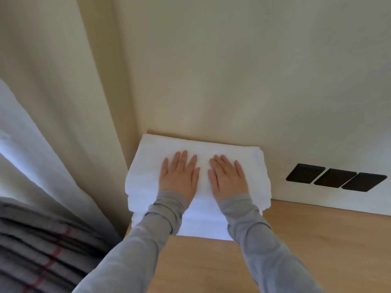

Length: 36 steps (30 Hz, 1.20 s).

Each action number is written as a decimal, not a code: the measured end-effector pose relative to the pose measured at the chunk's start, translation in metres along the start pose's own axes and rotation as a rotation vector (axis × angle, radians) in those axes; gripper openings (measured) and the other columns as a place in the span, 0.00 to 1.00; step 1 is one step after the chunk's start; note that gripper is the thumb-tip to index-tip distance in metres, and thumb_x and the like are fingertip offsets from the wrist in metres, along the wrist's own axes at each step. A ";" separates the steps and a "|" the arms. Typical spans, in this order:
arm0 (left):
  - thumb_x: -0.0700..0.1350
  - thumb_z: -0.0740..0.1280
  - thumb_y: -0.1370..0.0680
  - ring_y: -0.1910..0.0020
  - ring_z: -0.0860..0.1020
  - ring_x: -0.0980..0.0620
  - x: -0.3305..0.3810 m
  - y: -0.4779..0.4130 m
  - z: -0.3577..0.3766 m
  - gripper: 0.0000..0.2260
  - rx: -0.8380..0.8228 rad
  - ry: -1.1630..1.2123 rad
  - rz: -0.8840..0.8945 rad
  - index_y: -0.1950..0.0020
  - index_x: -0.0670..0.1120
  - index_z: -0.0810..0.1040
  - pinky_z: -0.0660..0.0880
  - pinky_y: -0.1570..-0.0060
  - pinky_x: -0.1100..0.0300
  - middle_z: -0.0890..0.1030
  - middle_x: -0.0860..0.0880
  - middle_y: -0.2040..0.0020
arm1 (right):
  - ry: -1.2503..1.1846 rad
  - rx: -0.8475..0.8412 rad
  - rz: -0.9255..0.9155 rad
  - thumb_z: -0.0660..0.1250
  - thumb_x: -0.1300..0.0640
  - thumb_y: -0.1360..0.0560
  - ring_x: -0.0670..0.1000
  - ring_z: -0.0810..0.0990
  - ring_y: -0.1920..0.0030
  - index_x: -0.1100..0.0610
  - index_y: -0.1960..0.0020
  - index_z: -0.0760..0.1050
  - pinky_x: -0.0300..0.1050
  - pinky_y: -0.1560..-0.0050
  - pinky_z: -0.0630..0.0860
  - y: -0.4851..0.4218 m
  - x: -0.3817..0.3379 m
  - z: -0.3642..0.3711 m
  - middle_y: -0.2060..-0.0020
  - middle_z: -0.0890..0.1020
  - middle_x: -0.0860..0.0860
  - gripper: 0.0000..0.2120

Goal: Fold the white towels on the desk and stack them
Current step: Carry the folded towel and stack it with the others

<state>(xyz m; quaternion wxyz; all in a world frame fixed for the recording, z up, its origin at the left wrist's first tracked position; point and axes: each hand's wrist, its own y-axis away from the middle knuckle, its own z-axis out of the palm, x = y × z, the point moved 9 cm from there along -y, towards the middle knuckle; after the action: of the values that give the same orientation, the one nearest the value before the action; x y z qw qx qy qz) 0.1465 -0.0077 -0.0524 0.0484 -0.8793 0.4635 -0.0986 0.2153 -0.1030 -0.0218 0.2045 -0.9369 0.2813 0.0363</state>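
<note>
Stack of folded white terry towels (146, 166) sits at the far-left corner of the light wood surface (317, 246). Back edge touches the cream wall (232, 70); left side is just beside the cream curtain (53, 85). Several folded layers show on the near side, upper ones overhanging a bit.

Left grip (179, 173): palm down, fingers straight and spread, flat on top towel. Released, grasping nothing.
Right grip (228, 177): same, flat on top towel beside the left, thumbs near but apart. Released.

Both arms in grey long sleeves (163, 210).

Three black rectangular wall plates (335, 178) in a row, low on the wall, right of the stack. Grey plaid fabric w/ red stripe (42, 250) at lower left, blurred.
</note>
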 end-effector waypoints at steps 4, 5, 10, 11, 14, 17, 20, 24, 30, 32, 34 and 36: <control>0.61 0.37 0.22 0.24 0.43 0.55 -0.030 -0.006 0.010 0.28 -0.051 -0.043 0.096 0.23 0.53 0.44 0.38 0.26 0.55 0.45 0.54 0.22 | 0.112 -0.032 -0.042 0.50 0.47 0.20 0.56 0.69 0.31 0.62 0.31 0.68 0.57 0.29 0.59 0.013 0.018 0.012 0.32 0.71 0.56 0.25; 0.63 0.34 0.24 0.24 0.42 0.55 -0.042 -0.004 0.010 0.31 -0.044 -0.061 0.084 0.23 0.53 0.43 0.38 0.27 0.55 0.44 0.54 0.22 | 0.119 -0.028 -0.044 0.47 0.46 0.20 0.56 0.71 0.32 0.63 0.32 0.69 0.58 0.31 0.62 0.012 0.018 0.011 0.34 0.73 0.57 0.28; 0.64 0.28 0.27 0.24 0.42 0.56 -0.072 0.004 0.013 0.34 -0.069 -0.065 0.045 0.23 0.52 0.43 0.39 0.27 0.58 0.42 0.56 0.23 | 0.118 -0.106 -0.049 0.37 0.42 0.21 0.56 0.71 0.33 0.63 0.32 0.70 0.56 0.31 0.65 0.012 0.016 0.018 0.34 0.73 0.57 0.35; 0.63 0.32 0.25 0.24 0.42 0.57 -0.073 0.001 0.014 0.32 -0.080 -0.050 0.037 0.23 0.53 0.43 0.39 0.27 0.58 0.42 0.56 0.23 | 0.122 -0.126 -0.049 0.35 0.41 0.22 0.55 0.68 0.31 0.62 0.31 0.67 0.54 0.29 0.61 0.008 0.016 0.019 0.32 0.71 0.56 0.36; 0.61 0.41 0.21 0.24 0.41 0.57 -0.073 -0.007 0.011 0.28 -0.147 0.003 0.057 0.23 0.52 0.43 0.39 0.26 0.58 0.41 0.55 0.23 | 0.159 -0.200 -0.054 0.39 0.39 0.22 0.48 0.54 0.25 0.55 0.24 0.54 0.46 0.25 0.46 0.003 0.023 0.025 0.25 0.58 0.50 0.32; 0.69 0.40 0.26 0.24 0.41 0.56 -0.080 -0.001 -0.001 0.36 -0.186 0.081 0.135 0.23 0.52 0.45 0.37 0.27 0.59 0.41 0.55 0.23 | 0.206 -0.245 -0.053 0.37 0.30 0.28 0.46 0.46 0.24 0.51 0.24 0.45 0.46 0.26 0.39 0.014 0.047 0.015 0.24 0.49 0.47 0.40; 0.77 0.43 0.35 0.25 0.36 0.55 -0.092 0.019 -0.005 0.46 -0.161 -0.058 0.251 0.25 0.54 0.36 0.35 0.28 0.55 0.35 0.55 0.25 | 0.259 -0.330 -0.134 0.37 0.23 0.36 0.48 0.39 0.25 0.52 0.25 0.36 0.47 0.26 0.35 0.030 0.065 0.012 0.25 0.40 0.48 0.49; 0.63 0.66 0.29 0.28 0.32 0.56 -0.117 0.022 0.011 0.51 -0.256 -0.204 0.242 0.30 0.53 0.25 0.35 0.29 0.54 0.30 0.54 0.26 | 0.231 -0.411 -0.140 0.60 0.26 0.36 0.50 0.39 0.24 0.55 0.26 0.33 0.43 0.27 0.39 0.037 0.085 0.015 0.25 0.39 0.52 0.57; 0.54 0.71 0.29 0.25 0.38 0.57 -0.119 0.009 0.022 0.50 -0.331 -0.169 0.179 0.26 0.53 0.32 0.38 0.28 0.52 0.32 0.56 0.25 | 0.190 -0.475 -0.098 0.67 0.31 0.37 0.49 0.41 0.24 0.58 0.25 0.36 0.39 0.29 0.39 0.034 0.098 0.025 0.24 0.41 0.53 0.59; 0.53 0.71 0.29 0.25 0.38 0.56 -0.119 0.010 0.020 0.51 -0.342 -0.191 0.168 0.25 0.53 0.32 0.39 0.28 0.51 0.33 0.56 0.25 | 0.180 -0.485 -0.089 0.68 0.32 0.37 0.50 0.41 0.24 0.58 0.25 0.37 0.39 0.28 0.39 0.033 0.096 0.025 0.24 0.41 0.53 0.59; 0.50 0.72 0.29 0.25 0.38 0.56 -0.118 0.012 0.015 0.51 -0.333 -0.218 0.160 0.25 0.52 0.32 0.41 0.27 0.52 0.32 0.56 0.25 | 0.181 -0.494 -0.080 0.69 0.33 0.37 0.51 0.41 0.24 0.58 0.25 0.36 0.41 0.28 0.40 0.032 0.095 0.023 0.24 0.41 0.54 0.59; 0.48 0.71 0.28 0.25 0.37 0.55 -0.116 0.014 0.011 0.50 -0.331 -0.233 0.155 0.25 0.51 0.32 0.42 0.27 0.52 0.32 0.55 0.25 | 0.186 -0.515 -0.068 0.70 0.33 0.37 0.51 0.40 0.24 0.58 0.25 0.35 0.42 0.27 0.40 0.032 0.093 0.021 0.24 0.40 0.53 0.60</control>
<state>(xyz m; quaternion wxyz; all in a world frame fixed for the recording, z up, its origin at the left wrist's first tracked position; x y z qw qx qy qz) 0.0740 0.0804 -0.0805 -0.0357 -0.8424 0.5308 0.0852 0.2768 -0.1661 -0.0698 -0.0662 -0.9662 0.2488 0.0135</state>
